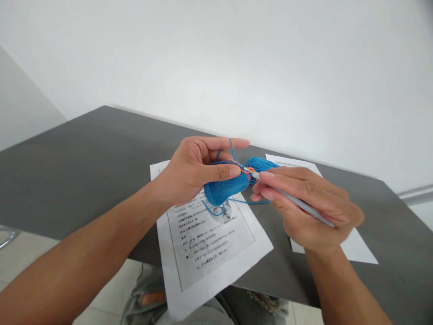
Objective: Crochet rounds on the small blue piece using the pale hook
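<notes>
My left hand [192, 169] pinches a blue crocheted piece [223, 187] between thumb and fingers, with blue yarn looped over the raised index finger. My right hand [311, 203] grips a grey crochet hook [297, 202] like a pen. The hook's tip sits at the top edge of the piece by a small orange marker [249, 169]. A blue yarn ball [260, 164] lies just behind the hook, partly hidden by my fingers. A loose strand [248, 201] trails under the piece.
A printed sheet [206, 246] lies on the dark grey table [84, 158] under my hands and overhangs the near edge. A second white sheet [355, 248] lies under my right hand. A white wall rises behind. My lap shows below the table.
</notes>
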A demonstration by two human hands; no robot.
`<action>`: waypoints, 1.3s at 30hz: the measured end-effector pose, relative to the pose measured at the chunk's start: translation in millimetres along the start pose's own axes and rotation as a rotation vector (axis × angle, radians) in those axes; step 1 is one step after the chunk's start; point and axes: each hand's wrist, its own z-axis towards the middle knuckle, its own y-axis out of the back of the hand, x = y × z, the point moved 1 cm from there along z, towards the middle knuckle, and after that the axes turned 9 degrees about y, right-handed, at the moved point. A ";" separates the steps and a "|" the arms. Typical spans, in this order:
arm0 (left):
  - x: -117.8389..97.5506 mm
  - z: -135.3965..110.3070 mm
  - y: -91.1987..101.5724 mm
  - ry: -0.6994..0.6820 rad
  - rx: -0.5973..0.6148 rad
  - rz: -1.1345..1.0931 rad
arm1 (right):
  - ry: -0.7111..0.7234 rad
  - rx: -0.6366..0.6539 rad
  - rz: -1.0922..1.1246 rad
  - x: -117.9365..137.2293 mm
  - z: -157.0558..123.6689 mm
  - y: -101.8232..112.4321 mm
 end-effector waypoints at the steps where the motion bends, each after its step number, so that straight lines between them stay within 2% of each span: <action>1: -0.5 0.3 1.0 0.004 -0.002 0.018 | -0.006 0.002 0.003 -0.1 0.0 1.8; 6: -1.4 1.4 4.3 0.017 -0.002 0.055 | -0.027 0.013 0.005 -1.4 0.7 9.3; 13: -5.7 2.3 5.9 0.054 0.053 0.071 | 0.013 0.053 -0.011 -3.5 1.3 17.1; 19: -7.4 3.9 7.2 0.087 0.041 0.188 | 0.055 0.161 -0.047 3.0 9.7 23.9; 23: -9.0 3.5 7.9 0.114 0.039 0.278 | -0.001 0.172 0.008 4.1 11.8 26.4; 32: -7.9 0.2 11.4 0.092 0.081 0.277 | -0.201 0.045 0.183 -3.8 -0.2 22.3; 36: -8.4 1.4 12.0 0.091 0.080 0.275 | -0.161 0.066 0.123 -2.1 1.4 22.7; 39: -9.1 3.2 12.9 0.095 0.083 0.294 | -0.093 0.139 0.038 3.3 5.7 25.7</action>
